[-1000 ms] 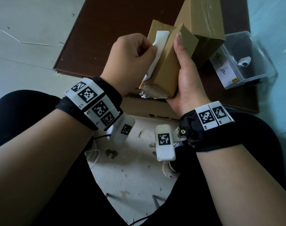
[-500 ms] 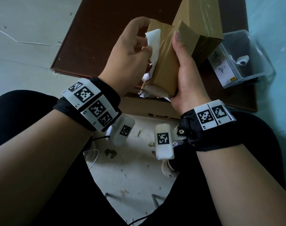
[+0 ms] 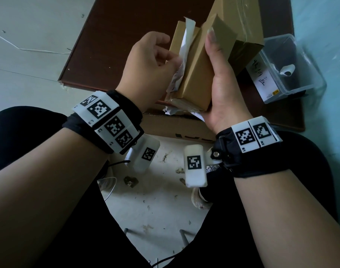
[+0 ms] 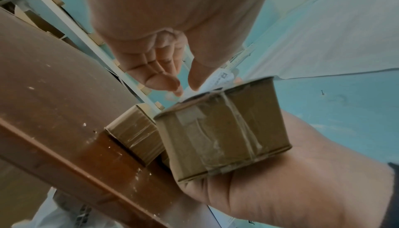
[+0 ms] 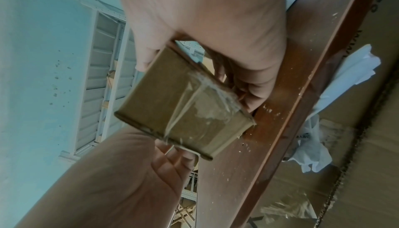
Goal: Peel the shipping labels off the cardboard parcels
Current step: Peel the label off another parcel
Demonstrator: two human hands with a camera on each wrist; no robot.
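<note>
A small brown cardboard parcel (image 3: 196,78) is held upright above the table edge, gripped by my right hand (image 3: 215,60) with the thumb lying along its side. A white shipping label (image 3: 186,41) hangs partly peeled from the parcel's left face, its upper end standing free. My left hand (image 3: 165,60) pinches the label between thumb and fingers. The left wrist view shows that pinch (image 4: 185,86) just above the taped parcel (image 4: 222,129). In the right wrist view the parcel's (image 5: 183,112) taped end faces the camera.
A larger cardboard box (image 3: 240,22) stands on the brown table (image 3: 126,35) behind the parcel. At the right is a clear plastic bin (image 3: 310,74) holding a curled label (image 3: 287,69). A flat carton (image 3: 175,128) lies under the table edge. Crumpled white plastic (image 5: 345,78) sits nearby.
The label has come further off the parcel's face, and its upper end now stands free. My left hand shifted its pinch along the label; the right hand kept its grip.
</note>
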